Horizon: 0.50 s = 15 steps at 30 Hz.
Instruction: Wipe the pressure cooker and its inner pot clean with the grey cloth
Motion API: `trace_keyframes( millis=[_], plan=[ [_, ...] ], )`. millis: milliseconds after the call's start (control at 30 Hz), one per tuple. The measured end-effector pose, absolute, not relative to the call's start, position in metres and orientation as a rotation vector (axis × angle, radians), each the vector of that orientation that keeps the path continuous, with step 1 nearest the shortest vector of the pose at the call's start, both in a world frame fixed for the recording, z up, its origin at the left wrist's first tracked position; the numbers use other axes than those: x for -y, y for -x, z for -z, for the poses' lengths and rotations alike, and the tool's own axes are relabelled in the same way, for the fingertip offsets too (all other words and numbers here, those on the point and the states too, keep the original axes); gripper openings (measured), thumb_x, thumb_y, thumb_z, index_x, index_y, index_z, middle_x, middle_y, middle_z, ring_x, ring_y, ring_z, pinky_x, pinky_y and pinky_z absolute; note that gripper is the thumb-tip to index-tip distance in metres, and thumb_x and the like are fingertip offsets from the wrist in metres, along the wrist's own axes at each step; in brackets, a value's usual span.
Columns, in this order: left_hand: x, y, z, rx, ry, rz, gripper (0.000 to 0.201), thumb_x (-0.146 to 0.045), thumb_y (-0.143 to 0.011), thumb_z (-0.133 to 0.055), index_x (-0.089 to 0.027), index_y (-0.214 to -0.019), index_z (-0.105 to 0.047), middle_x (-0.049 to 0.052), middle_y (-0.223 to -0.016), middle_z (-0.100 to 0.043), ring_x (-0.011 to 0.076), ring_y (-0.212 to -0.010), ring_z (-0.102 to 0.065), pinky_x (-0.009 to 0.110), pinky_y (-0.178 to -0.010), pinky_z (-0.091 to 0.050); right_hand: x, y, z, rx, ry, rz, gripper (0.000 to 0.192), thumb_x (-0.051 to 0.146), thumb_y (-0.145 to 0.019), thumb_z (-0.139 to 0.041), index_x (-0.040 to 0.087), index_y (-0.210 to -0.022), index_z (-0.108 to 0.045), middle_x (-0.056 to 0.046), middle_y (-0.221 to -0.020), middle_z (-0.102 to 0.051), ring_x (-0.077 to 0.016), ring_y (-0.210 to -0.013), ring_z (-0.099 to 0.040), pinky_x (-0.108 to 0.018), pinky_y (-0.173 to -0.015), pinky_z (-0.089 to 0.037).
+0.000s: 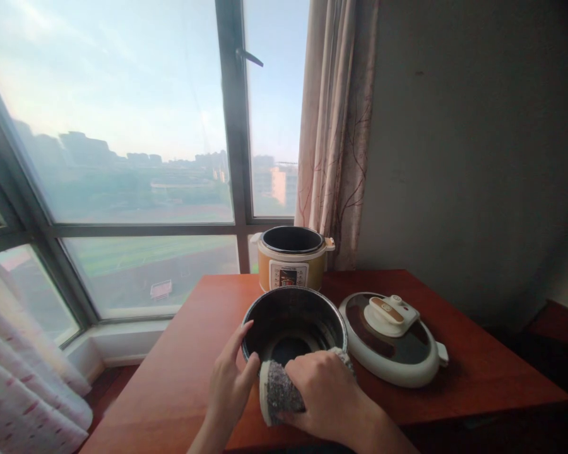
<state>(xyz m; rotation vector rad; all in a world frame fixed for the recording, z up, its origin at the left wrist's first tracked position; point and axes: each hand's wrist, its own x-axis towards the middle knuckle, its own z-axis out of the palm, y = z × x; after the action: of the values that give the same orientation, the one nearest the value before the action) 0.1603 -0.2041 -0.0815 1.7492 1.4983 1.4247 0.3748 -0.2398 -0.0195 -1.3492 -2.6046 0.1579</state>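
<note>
A large dark-framed window (123, 157) fills the left half of the view, with a pale patterned curtain (336, 126) hanging at its right side against a grey wall (478, 157). Below them stands a reddish-brown wooden desk (189, 353), its far edge against the window and wall.

At the middle of the desk's far edge sits a yellow-and-white electric pressure cooker body (291, 261), open at the top. Just in front of it, toward the near edge, stands a round dark metal inner pot (293, 321), upright with its mouth up. To the right of the pot, close beside it, lies a round white-rimmed cooker lid (392, 340) with a dark centre and a white handle, flat on the desk.

The right hand (329, 394) is at the pot's near rim, closed around a grey-and-white scouring sponge (278, 392), which sits against the outside of the pot's near wall. The left hand (230, 378) rests on the pot's left rim, fingers spread and partly open, thumb against the wall, steadying the pot without gripping around anything.
</note>
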Motion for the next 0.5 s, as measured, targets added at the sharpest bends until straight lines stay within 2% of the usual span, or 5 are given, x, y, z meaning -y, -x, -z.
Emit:
trace_keyframes(
  millis=[200, 367, 500],
  plan=[
    [0.172, -0.140, 0.066, -1.216, -1.792, -1.319, 0.050, -0.036, -0.079, -0.062, -0.021, -0.126, -0.069, 0.009, -0.130, -0.070, 0.0347, -0.124, -0.059, 0.046, -0.111, -0.041, 0.242, -0.367, 0.017, 2.626, 1.316, -0.153, 0.041, 0.057, -0.081, -0.071, 0.020, -0.097, -0.062, -0.006, -0.095, -0.072, -0.0264, -0.087, -0.067, -0.032, -0.074, -0.046],
    [0.142, -0.126, 0.047, -0.964, -1.680, -1.061, 0.052, -0.034, -0.079, -0.063, -0.021, -0.129, -0.068, 0.010, -0.135, -0.066, 0.0346, -0.128, -0.056, 0.049, -0.113, -0.038, 0.239, -0.382, 0.022, 2.646, 1.255, -0.159, 0.042, 0.060, -0.079, -0.071, 0.022, -0.095, -0.062, -0.004, -0.094, -0.072, -0.0257, -0.086, -0.067, -0.032, -0.074, -0.045],
    [0.128, -0.126, 0.047, -0.913, -1.601, -1.023, 0.052, -0.033, -0.078, -0.063, -0.022, -0.129, -0.068, 0.009, -0.137, -0.065, 0.0344, -0.131, -0.054, 0.051, -0.114, -0.036, 0.234, -0.393, 0.023, 2.663, 1.265, -0.155, 0.046, 0.065, -0.078, -0.070, 0.022, -0.094, -0.063, -0.003, -0.095, -0.072, -0.0256, -0.088, -0.067, -0.032, -0.076, -0.043]
  ],
)
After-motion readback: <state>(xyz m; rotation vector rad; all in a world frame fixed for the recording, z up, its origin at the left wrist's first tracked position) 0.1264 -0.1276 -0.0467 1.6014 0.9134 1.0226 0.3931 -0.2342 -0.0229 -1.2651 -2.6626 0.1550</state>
